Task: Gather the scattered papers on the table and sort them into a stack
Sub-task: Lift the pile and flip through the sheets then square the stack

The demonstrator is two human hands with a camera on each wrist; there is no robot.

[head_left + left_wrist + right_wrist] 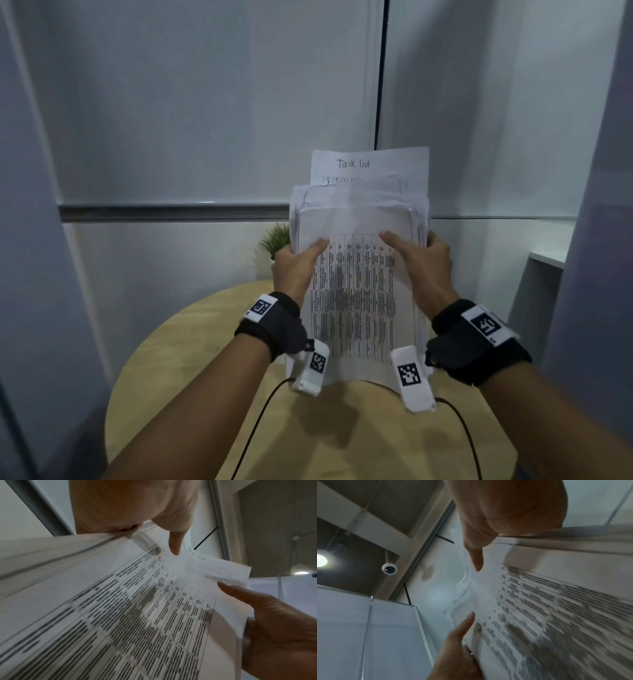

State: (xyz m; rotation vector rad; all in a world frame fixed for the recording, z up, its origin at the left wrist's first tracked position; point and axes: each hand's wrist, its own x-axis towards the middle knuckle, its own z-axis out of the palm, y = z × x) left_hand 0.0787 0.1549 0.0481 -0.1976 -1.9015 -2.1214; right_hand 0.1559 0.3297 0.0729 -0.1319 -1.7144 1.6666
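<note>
**Head view:** A sheaf of papers (pixel 356 291) stands on end over the round worktop (pixel 205 377). The left grip (pixel 294 270) and right grip (pixel 424 267) each pinch one side edge, thumb in front and fingers behind. The upright hold looks meant for squaring the edges, since the tops are still ragged and a handwritten "Task List" sheet (pixel 370 164) pokes above the rest. Whether the bottom edge touches the worktop cannot be told. A plant (pixel 275 240) peeps out behind the left grip.

**Left wrist view:** Only here do the stack's layered side edges show, running under the left grip (pixel 128 504). Its thumb lies on the printed front sheet, and the right grip (pixel 283 635) holds the far edge. The worktop is out of sight.

**Right wrist view:** This view is blurred. The right grip (pixel 513 507) has its thumb on the same sheet, with the left grip (pixel 458 649) opposite. Only this view takes in a ceiling camera (pixel 389 569) and a lamp (pixel 320 560).
</note>
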